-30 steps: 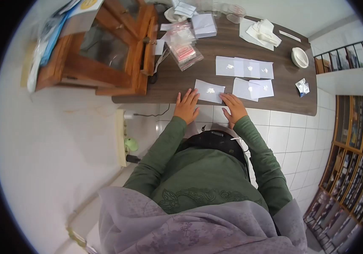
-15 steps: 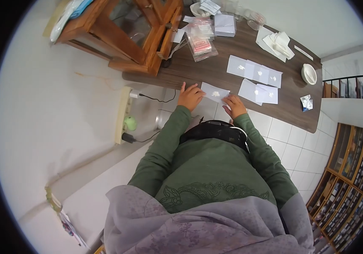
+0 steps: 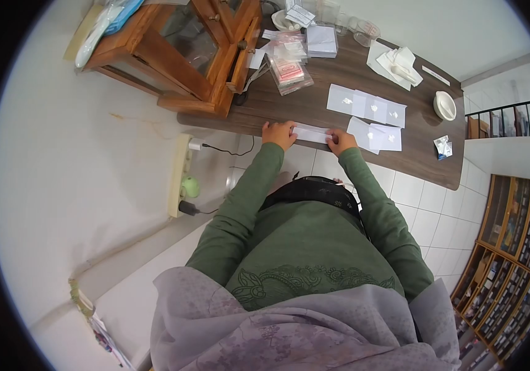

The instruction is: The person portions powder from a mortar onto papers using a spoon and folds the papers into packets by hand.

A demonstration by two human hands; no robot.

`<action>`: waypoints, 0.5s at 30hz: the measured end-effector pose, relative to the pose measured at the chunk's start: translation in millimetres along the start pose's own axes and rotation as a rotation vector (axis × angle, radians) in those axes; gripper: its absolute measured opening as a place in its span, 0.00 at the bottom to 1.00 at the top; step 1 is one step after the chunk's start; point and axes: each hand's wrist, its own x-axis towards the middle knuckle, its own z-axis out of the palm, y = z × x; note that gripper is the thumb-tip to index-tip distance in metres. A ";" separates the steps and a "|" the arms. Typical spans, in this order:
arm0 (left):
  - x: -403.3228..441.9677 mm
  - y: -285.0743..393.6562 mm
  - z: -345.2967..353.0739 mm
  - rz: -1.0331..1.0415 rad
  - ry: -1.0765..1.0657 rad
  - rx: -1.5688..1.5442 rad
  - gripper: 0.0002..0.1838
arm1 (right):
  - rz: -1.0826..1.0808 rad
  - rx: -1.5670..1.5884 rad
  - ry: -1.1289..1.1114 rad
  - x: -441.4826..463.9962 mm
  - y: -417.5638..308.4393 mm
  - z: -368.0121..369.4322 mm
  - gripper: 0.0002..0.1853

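A white paper sheet [image 3: 312, 133], folded over into a narrow strip, lies at the table's near edge. My left hand [image 3: 279, 134] pinches its left end and my right hand [image 3: 341, 141] pinches its right end. The white powder that lay on this sheet is now covered by the fold. Just beyond and to the right, several flat white papers [image 3: 360, 110] partly overlap in two rows, each with a small heap of white powder [image 3: 373, 107] on it.
A wooden cabinet with glass panes [image 3: 184, 55] stands at the left. Near it lie plastic packets [image 3: 289, 73], scissors [image 3: 256, 75] and a paper stack [image 3: 321, 42]. Rightward are crumpled tissue [image 3: 402, 65], a white mortar [image 3: 444, 106] and a torn foil sachet [image 3: 443, 148].
The sheet between my hands lay flat with its powder showing; now it is folded into a strip. My fingers have closed on both its ends.
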 end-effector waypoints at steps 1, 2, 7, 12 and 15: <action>0.9 1.0 0.4 -0.002 0.004 0.018 0.14 | 0.020 0.026 0.012 1.4 1.2 0.2 0.12; 1.1 1.5 0.9 -0.004 0.007 0.037 0.15 | 0.041 0.052 0.023 2.4 2.2 0.9 0.14; 0.5 -0.7 6.2 -0.047 0.038 0.020 0.18 | 0.204 0.050 -0.003 8.4 -1.2 0.1 0.19; -0.3 0.8 0.6 -0.099 0.041 -0.008 0.22 | 0.233 -0.031 -0.099 15.1 -6.6 -5.0 0.18; 2.4 -0.7 -1.3 -0.109 0.031 -0.037 0.23 | 0.232 -0.087 -0.147 18.8 -9.2 -8.2 0.17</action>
